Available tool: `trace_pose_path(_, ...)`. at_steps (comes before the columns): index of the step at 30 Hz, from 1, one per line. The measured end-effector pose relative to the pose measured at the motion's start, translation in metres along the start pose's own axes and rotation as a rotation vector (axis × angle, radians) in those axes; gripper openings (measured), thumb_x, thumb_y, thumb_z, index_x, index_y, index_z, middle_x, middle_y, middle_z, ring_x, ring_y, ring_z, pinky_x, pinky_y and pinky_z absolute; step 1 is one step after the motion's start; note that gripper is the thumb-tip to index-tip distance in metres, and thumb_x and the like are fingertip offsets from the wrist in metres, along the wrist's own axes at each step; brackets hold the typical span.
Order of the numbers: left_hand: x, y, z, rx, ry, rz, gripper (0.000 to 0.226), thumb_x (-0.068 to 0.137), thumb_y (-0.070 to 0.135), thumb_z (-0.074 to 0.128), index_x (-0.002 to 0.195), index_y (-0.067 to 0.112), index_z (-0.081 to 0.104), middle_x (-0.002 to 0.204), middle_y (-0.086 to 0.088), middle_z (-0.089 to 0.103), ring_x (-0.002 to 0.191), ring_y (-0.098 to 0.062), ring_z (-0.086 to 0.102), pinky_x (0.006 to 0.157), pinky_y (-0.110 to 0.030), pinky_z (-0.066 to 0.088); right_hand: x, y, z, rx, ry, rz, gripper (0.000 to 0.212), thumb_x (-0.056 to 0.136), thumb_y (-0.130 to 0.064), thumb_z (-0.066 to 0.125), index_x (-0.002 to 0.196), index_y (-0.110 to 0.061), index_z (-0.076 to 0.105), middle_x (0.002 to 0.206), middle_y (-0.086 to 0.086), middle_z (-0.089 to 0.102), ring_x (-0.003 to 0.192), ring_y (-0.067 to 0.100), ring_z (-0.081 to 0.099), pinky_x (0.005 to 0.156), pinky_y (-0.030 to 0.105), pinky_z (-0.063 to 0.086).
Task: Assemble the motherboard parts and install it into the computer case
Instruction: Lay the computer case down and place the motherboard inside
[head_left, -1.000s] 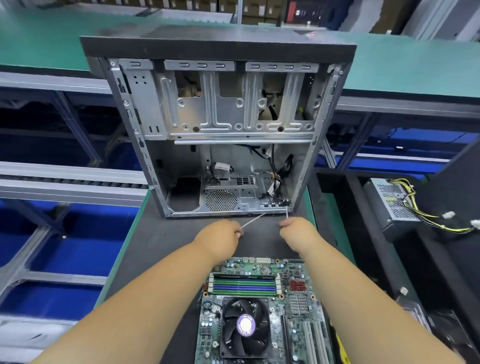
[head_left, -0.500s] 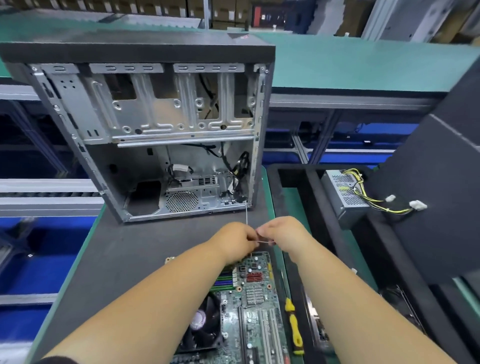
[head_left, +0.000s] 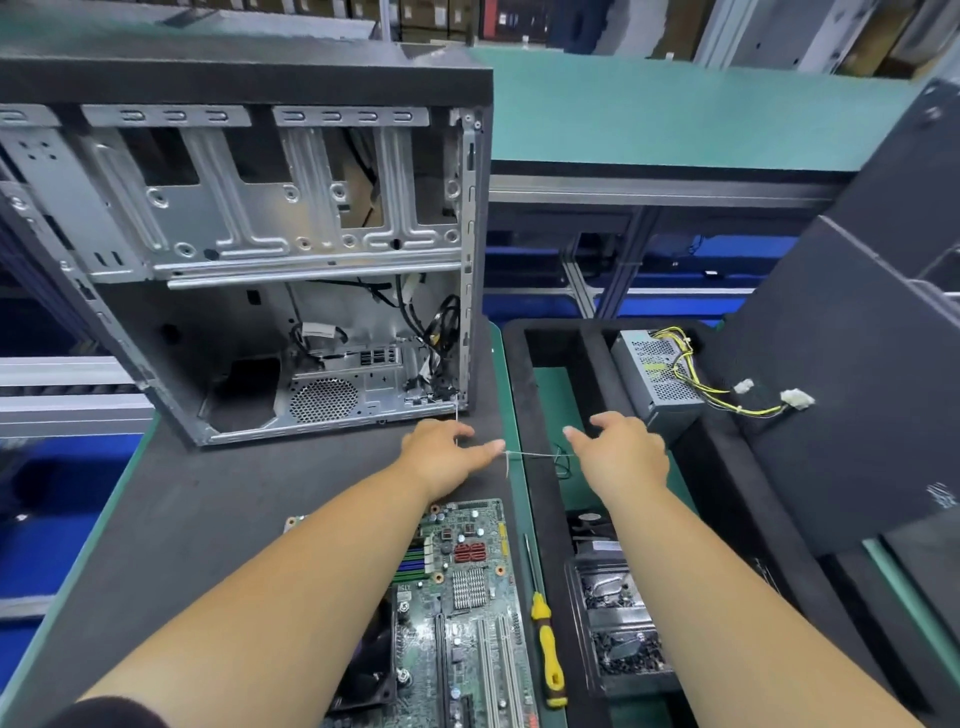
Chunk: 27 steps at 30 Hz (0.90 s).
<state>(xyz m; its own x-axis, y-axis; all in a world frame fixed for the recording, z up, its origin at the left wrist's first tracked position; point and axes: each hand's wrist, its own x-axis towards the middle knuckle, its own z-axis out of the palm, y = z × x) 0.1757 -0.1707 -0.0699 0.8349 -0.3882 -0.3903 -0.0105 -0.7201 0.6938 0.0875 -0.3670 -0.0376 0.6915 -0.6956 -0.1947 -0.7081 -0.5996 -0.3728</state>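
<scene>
1. Two hands out in front of me, and between them ran a thin white tie (head_left: 524, 455), stretched sideways just in front of the computer case (head_left: 249, 249).
2. My left hand (head_left: 447, 457) pinched one end of it; a strand rose from that hand toward the case's lower front corner, likely because it had bound the cables (head_left: 441, 338) inside.
3. My right hand (head_left: 621, 452) reached over the black foam tray (head_left: 519, 395), fingers loosely curled at the tie's other end; whether it truly gripped, I could not tell.
4. Motherboard (head_left: 467, 597) lay flat on the mat near me, not yet in the case, fan and memory already fitted.
5. Yellow screwdriver (head_left: 548, 649) lay just beside the board, handy, I judged, for mounting it.
</scene>
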Motion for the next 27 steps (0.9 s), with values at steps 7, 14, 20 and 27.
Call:
trace_pose_path(7, -0.004, 0.002, -0.005, -0.365, 0.035, -0.037, 0.063, 0.086, 0.040, 0.068, 0.143, 0.027, 0.045, 0.135, -0.001, 0.053, 0.128, -0.018, 0.048, 0.105, -0.031, 0.033, -0.005, -0.022, 0.000, 0.052, -0.147, -0.091, 0.039, 0.096, -0.052, 0.049, 0.127, -0.033, 0.061, 0.130, -0.001, 0.059, 0.121, 0.028, 0.050, 0.103, 0.042, 0.038)
trace_pose_path(14, -0.030, 0.009, -0.009, -0.481, 0.111, -0.065, 0.043, 0.088, 0.024, 0.065, 0.130, 0.026, 0.059, 0.134, 0.002, 0.056, 0.119, -0.015, 0.053, 0.104, -0.032, 0.038, -0.015, -0.047, 0.012, 0.257, -0.328, -0.133, 0.039, 0.098, -0.042, 0.051, 0.100, -0.008, 0.070, 0.094, 0.011, 0.072, 0.090, 0.030, 0.066, 0.088, 0.039, 0.053)
trace_pose_path(20, -0.047, 0.028, 0.002, -0.180, -0.118, 0.133, 0.033, 0.085, 0.016, 0.063, 0.113, 0.031, 0.067, 0.109, 0.010, 0.064, 0.097, -0.008, 0.059, 0.079, -0.016, 0.043, -0.010, -0.069, 0.023, 0.205, -0.452, -0.099, 0.040, 0.094, -0.048, 0.058, 0.099, -0.011, 0.073, 0.097, 0.010, 0.071, 0.096, 0.030, 0.066, 0.092, 0.039, 0.053)
trace_pose_path(27, -0.050, 0.018, 0.000, -0.173, -0.082, 0.080, 0.022, 0.091, 0.017, 0.061, 0.108, 0.027, 0.070, 0.126, 0.009, 0.059, 0.081, -0.003, 0.064, 0.059, -0.008, 0.043, 0.015, -0.034, 0.023, -0.170, -0.295, -0.217, 0.007, 0.095, -0.016, 0.055, 0.096, -0.011, 0.060, 0.097, 0.008, 0.062, 0.090, 0.030, 0.061, 0.066, 0.027, 0.042)
